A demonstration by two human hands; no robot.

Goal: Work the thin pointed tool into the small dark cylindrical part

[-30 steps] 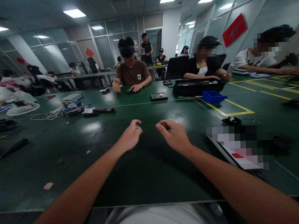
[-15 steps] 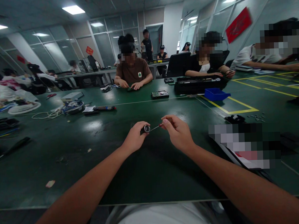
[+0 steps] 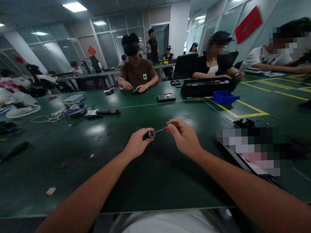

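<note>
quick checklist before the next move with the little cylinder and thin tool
1. Left hand grips the cylinder: ok.
2. Right hand pinches the thin tool: ok.
3. Tool tip meets the cylinder's end: looks ok, too small to be sure.
4. Both hands in view above the table: ok.
5. What the tool tip is: cannot tell.
</note>
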